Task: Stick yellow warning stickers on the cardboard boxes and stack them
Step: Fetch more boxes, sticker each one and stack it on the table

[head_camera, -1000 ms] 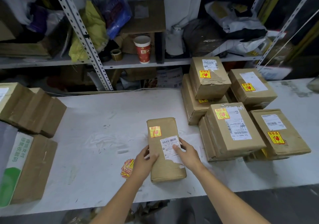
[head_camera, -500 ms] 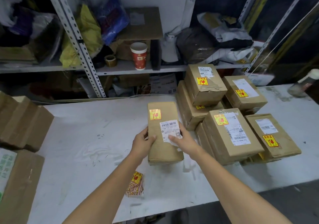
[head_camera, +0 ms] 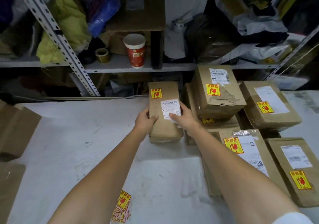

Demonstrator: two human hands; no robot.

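A person at a white bench [head_camera: 69,154] holds a long cardboard box [head_camera: 164,128] out at arm's length, both bare forearms stretched forward and nearly straight. The left hand [head_camera: 145,122] clasps the box's left edge, thumb curled over the top face and fingers hidden beneath. The right hand [head_camera: 183,118] grips the right edge, its thumb pressed on the lower corner of a white shipping label [head_camera: 170,109]. Both hands are closed around the box. Whether its underside touches the bench cannot be told from this angle.

A yellow warning sticker [head_camera: 156,93] with a red glass symbol sits on the box's top face, just beyond the label. The box lies lengthwise away from the person, its far end near the back edge of the bench and just beside a pile of stickered boxes [head_camera: 219,92] to the right. In that pile one box rests on top of another; further boxes, each with a yellow sticker, lie to the right and nearer the person.

A loose sheaf of stickers [head_camera: 123,206] lies on the bench near its front edge, between the forearms and partly behind the left one. More cardboard boxes [head_camera: 19,128] sit at the left end. Behind the bench, a red paper cup [head_camera: 135,51] stands on a metal shelf [head_camera: 120,66] beside a roll of tape [head_camera: 102,55].
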